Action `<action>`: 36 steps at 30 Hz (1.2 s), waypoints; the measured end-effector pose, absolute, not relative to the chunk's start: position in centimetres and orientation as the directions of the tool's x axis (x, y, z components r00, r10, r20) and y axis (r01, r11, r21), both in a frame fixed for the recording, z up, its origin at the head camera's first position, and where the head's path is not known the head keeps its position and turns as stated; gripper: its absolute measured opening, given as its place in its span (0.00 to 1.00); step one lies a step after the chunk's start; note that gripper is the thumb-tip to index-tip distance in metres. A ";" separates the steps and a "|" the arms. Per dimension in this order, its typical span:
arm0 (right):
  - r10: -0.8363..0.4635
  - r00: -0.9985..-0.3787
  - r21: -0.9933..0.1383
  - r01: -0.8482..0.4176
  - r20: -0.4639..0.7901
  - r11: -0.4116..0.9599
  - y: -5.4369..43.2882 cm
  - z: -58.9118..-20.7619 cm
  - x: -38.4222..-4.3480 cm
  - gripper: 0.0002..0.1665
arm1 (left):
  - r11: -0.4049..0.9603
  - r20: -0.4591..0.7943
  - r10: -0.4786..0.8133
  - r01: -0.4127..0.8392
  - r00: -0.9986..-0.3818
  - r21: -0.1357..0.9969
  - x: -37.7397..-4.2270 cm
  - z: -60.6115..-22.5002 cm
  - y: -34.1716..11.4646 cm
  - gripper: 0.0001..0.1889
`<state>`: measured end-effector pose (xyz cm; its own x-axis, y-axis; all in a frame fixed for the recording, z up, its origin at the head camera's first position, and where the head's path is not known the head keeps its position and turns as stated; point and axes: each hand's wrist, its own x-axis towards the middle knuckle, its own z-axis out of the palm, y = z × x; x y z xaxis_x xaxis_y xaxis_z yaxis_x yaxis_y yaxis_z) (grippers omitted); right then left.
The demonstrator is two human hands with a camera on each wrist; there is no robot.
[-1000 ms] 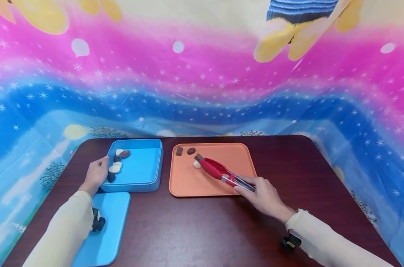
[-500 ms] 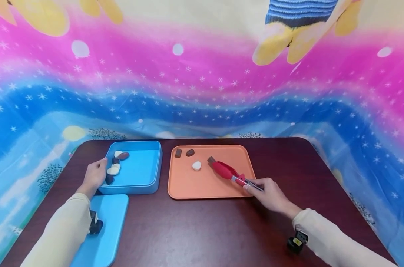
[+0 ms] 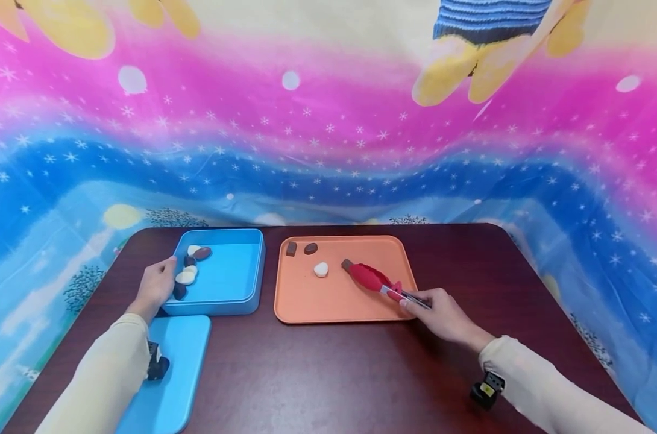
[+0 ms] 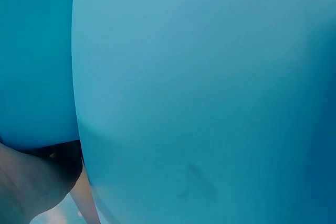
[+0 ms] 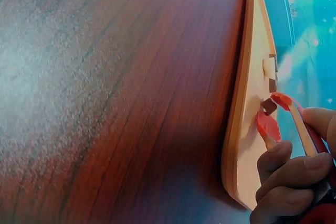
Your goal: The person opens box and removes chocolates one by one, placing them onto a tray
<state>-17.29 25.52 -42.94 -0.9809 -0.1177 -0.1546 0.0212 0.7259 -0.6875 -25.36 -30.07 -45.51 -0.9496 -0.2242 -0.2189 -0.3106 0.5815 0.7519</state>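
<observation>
My right hand [image 3: 442, 313] grips red-tipped tongs [image 3: 367, 278] over the orange tray [image 3: 361, 307]. Between the tong tips sits a brown square chocolate [image 5: 269, 106], seen in the right wrist view. On the tray lie a white chocolate [image 3: 320, 269], a dark oval chocolate [image 3: 310, 248] and a brown rectangular chocolate [image 3: 291, 249]. My left hand [image 3: 157, 283] holds the left wall of a blue box [image 3: 260, 271]. Several white and dark chocolates, such as a reddish-brown oval one [image 3: 202, 253], lie along that box's left side.
A flat blue lid [image 3: 182, 361] lies in front of the box, partly under my left forearm. Both stand on a dark wooden table [image 3: 307, 374]. A colourful printed cloth [image 3: 328, 138] hangs behind and at both sides of the table.
The tongs have drawn back to the right, away from the white chocolate, with the brown square chocolate at their tips. My left hand stays at the box wall.
</observation>
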 end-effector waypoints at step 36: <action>-0.110 -0.992 -0.706 -0.035 -0.061 0.707 21.2 -42.1 -16.9 0.45 | 0.560 -0.237 -0.156 -0.284 -0.959 0.779 -25.4 -45.5 -30.2 0.42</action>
<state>-16.92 21.20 -42.13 -0.9921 -0.1100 -0.0608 -0.0351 0.7072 -0.7061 -25.41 -30.18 -45.53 -0.9589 -0.1556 -0.2375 -0.2837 0.5597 0.7786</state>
